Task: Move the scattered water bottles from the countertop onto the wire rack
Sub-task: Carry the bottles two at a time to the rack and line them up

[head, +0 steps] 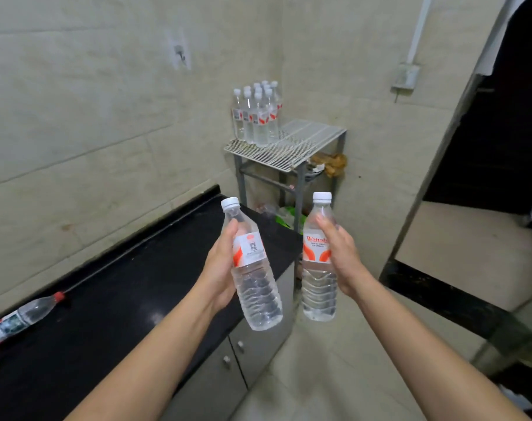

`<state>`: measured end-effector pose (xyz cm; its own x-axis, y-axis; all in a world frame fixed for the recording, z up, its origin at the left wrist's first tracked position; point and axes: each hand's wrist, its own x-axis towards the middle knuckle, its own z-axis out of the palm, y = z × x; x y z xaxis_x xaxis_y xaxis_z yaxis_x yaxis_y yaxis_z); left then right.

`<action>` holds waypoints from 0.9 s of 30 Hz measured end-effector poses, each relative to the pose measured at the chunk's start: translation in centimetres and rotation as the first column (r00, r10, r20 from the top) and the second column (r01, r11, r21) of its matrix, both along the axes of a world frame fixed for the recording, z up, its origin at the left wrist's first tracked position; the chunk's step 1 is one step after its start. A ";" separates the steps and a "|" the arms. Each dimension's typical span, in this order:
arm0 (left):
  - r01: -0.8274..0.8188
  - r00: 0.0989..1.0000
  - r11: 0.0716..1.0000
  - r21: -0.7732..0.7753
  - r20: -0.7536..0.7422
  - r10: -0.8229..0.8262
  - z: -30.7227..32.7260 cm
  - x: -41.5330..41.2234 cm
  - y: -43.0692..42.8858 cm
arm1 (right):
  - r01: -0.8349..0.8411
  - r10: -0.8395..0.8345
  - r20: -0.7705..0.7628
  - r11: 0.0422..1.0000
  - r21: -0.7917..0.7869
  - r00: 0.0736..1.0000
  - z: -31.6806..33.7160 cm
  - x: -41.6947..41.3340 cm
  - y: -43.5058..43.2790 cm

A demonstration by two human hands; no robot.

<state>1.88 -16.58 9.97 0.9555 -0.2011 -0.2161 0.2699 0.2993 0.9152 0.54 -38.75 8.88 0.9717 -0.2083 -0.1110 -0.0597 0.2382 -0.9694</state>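
My left hand (217,268) grips a clear water bottle (255,287) with a white cap and an orange-and-white label, tilted slightly left. My right hand (340,256) holds a second, upright water bottle (318,284) of the same kind. Both are held in the air past the right end of the black countertop (112,305). Ahead in the corner stands the white wire rack (292,144), with several white-capped bottles (255,117) grouped on its back left part. A red-capped bottle (24,317) lies on its side on the countertop at far left.
Grey cabinet doors (249,360) with round knobs sit under the countertop. Brown and green items (331,164) lie on the lower levels of the rack. A dark doorway (495,132) with a black threshold is on the right. The floor is tiled.
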 end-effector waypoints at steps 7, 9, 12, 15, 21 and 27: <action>0.124 0.989 0.989 -0.075 -0.073 -0.130 -0.5 4.4 -7.9 | 0.059 -0.057 -0.059 0.998 0.027 0.997 -2.3 2.7 -8.9; 0.151 0.984 0.987 -0.062 -0.089 -0.156 -1.0 6.5 -9.9 | 0.087 -0.083 -0.084 0.995 0.043 0.993 -3.3 4.1 -10.7; 0.178 0.979 0.982 -0.069 -0.085 -0.184 -2.2 10.4 -13.0 | 0.096 -0.089 -0.117 0.993 0.063 0.989 -4.4 6.7 -13.4; 0.191 0.977 0.977 -0.090 -0.076 -0.198 -3.4 15.4 -16.7 | 0.086 -0.083 -0.138 0.996 0.016 0.987 -4.9 10.8 -16.4; 0.174 0.983 0.978 -0.112 -0.043 -0.180 -3.2 27.4 -24.0 | 0.096 -0.088 -0.163 0.994 0.045 0.983 -3.6 23.6 -23.2; 0.169 0.985 0.982 -0.089 0.052 -0.165 1.1 38.5 -28.0 | 0.086 -0.078 -0.093 0.993 0.085 0.993 0.8 35.4 -27.8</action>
